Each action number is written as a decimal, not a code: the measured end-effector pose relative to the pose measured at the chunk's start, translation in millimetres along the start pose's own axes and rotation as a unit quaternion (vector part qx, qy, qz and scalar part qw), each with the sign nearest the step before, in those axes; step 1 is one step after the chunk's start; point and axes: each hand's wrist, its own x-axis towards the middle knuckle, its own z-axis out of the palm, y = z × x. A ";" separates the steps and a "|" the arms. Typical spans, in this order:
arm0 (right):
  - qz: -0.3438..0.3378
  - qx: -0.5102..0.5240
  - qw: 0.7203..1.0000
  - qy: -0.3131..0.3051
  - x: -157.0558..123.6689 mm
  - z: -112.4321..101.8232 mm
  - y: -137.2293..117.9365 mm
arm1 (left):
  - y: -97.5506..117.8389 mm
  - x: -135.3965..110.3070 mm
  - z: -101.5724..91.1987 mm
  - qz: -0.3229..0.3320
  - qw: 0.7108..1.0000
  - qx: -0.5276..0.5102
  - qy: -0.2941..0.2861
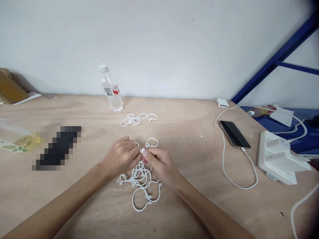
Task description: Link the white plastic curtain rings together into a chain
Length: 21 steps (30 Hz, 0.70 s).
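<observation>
Left hand [121, 157], right hand [161, 167] pinch white plastic ring [142, 151] over ring pile [141, 186].
Water bottle [111, 89] behind, red-and-white label too small to read.

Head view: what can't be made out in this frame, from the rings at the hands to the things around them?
Head view, white plastic rings: the left hand and right hand hide how they are held.
Head view, black object: a pixelated mosaic hides what it is.
Head view, water bottle label: the print is too small to read.
Head view, cardboard: cut off by the left edge.
</observation>
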 end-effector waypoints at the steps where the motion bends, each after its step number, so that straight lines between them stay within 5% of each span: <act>1: 0.028 0.021 0.999 -0.012 -0.9 1.1 -3.2 | -0.9 1.2 -1.3 -0.005 1.000 -0.007 -0.012; 4: 0.079 0.111 0.990 -0.024 -2.3 6.5 -8.8 | -0.9 5.5 -3.8 -0.062 0.995 -0.069 -0.047; 9: 0.064 0.222 0.973 0.014 -4.3 18.1 -6.6 | 1.4 11.8 -6.9 -0.112 0.972 -0.185 -0.089; 13: 0.084 0.260 0.962 0.026 -7.1 19.3 -6.8 | 1.2 16.4 -12.1 -0.058 0.991 -0.085 -0.086; 21: 0.100 0.245 0.964 0.013 -8.0 16.5 -14.5 | -8.0 24.1 -13.4 -0.061 0.972 -0.014 -0.228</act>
